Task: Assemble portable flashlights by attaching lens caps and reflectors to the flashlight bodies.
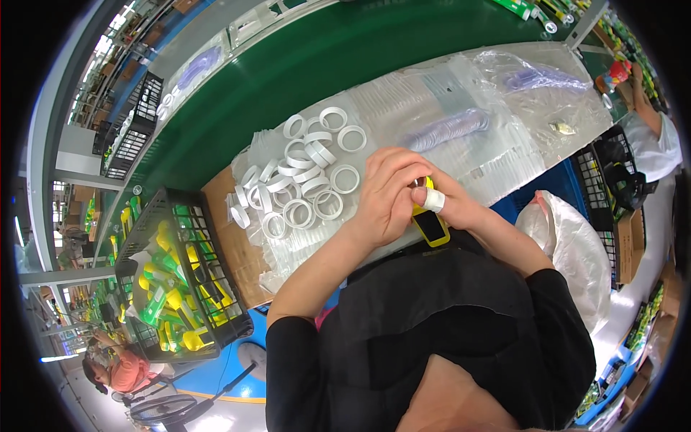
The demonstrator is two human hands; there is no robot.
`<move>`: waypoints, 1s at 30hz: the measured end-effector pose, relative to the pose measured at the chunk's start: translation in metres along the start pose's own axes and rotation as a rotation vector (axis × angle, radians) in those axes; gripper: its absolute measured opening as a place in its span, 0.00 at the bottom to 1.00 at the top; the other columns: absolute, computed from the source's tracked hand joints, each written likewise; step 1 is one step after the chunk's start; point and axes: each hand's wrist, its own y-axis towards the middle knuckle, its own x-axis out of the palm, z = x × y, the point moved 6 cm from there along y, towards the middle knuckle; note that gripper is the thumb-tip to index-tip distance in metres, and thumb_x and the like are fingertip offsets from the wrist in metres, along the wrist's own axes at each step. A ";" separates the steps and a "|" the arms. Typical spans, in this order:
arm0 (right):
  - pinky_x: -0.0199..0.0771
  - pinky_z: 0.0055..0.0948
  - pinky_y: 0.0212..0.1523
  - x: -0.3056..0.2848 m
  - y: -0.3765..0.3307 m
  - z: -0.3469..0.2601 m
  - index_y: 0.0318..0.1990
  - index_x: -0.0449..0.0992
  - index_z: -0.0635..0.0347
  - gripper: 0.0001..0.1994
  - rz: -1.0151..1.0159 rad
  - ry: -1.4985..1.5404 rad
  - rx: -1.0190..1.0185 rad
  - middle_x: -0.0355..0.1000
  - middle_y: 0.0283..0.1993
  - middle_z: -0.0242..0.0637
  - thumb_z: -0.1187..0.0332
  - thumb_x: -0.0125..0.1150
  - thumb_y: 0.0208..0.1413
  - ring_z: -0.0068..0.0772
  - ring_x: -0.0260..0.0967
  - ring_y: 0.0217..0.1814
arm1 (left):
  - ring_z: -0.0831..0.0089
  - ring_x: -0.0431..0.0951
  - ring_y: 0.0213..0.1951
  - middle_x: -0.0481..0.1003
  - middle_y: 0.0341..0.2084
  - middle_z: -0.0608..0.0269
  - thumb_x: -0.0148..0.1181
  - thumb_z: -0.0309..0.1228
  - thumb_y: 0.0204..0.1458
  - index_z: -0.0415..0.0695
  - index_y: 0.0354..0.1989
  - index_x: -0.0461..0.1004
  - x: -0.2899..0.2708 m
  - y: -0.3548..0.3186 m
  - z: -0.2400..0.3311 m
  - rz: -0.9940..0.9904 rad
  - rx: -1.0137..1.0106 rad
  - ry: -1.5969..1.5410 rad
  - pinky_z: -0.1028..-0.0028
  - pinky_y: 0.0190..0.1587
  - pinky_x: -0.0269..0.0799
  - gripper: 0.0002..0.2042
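My left hand [389,194] and my right hand [450,205] meet over the table edge, both gripping a small yellow device [430,225] with a dark screen. A finger of my right hand wears white tape. A pile of white plastic rings [306,173] lies just left of my hands on clear plastic bags [475,137].
A black crate [176,277] of yellow and green parts stands at the left. A green conveyor belt [288,72] runs behind the table. A white sack [568,245] and a black basket [604,180] sit at the right. Other people work at the far right and lower left.
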 end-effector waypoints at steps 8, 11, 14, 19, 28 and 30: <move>0.70 0.29 0.36 -0.031 0.013 -0.016 0.57 0.62 0.59 0.27 0.131 0.006 -0.140 0.70 0.33 0.41 0.49 0.57 0.60 0.30 0.70 0.31 | 0.58 0.67 0.57 0.71 0.53 0.59 0.59 0.33 0.52 0.49 0.56 0.72 -0.033 0.024 -0.070 -0.187 -0.216 0.525 0.58 0.56 0.61 0.21; 0.69 0.29 0.36 -0.025 0.024 -0.026 0.56 0.62 0.59 0.25 0.089 -0.072 -0.205 0.70 0.32 0.41 0.52 0.58 0.60 0.29 0.70 0.31 | 0.58 0.66 0.58 0.72 0.53 0.58 0.65 0.34 0.48 0.54 0.57 0.72 -0.034 0.004 -0.107 -0.726 -0.380 0.712 0.58 0.58 0.58 0.24; 0.69 0.28 0.36 -0.025 0.030 -0.021 0.55 0.63 0.60 0.23 0.079 -0.083 -0.248 0.71 0.33 0.40 0.56 0.59 0.60 0.28 0.69 0.32 | 0.63 0.69 0.56 0.73 0.51 0.59 0.65 0.28 0.49 0.53 0.57 0.72 -0.040 0.008 -0.099 -0.651 -0.274 0.660 0.59 0.52 0.65 0.23; 0.70 0.27 0.36 -0.027 0.035 -0.018 0.55 0.63 0.60 0.20 0.100 -0.091 -0.260 0.71 0.35 0.38 0.61 0.60 0.60 0.27 0.70 0.33 | 0.64 0.74 0.49 0.71 0.50 0.53 0.65 0.22 0.49 0.47 0.52 0.73 -0.057 0.029 -0.063 0.031 -0.479 -0.258 0.66 0.44 0.73 0.20; 0.66 0.29 0.55 -0.018 0.041 -0.014 0.59 0.62 0.60 0.24 0.036 -0.204 -0.310 0.67 0.53 0.34 0.63 0.60 0.59 0.27 0.65 0.56 | 0.69 0.72 0.40 0.72 0.43 0.59 0.74 0.36 0.42 0.45 0.40 0.82 -0.056 0.034 -0.005 -0.041 -0.152 0.204 0.73 0.37 0.66 0.16; 0.63 0.30 0.58 -0.017 0.042 -0.015 0.60 0.61 0.60 0.24 0.016 -0.200 -0.301 0.65 0.55 0.35 0.62 0.59 0.59 0.27 0.62 0.59 | 0.69 0.71 0.39 0.72 0.42 0.60 0.73 0.38 0.42 0.46 0.40 0.82 -0.056 0.034 -0.004 -0.038 -0.107 0.217 0.73 0.35 0.64 0.17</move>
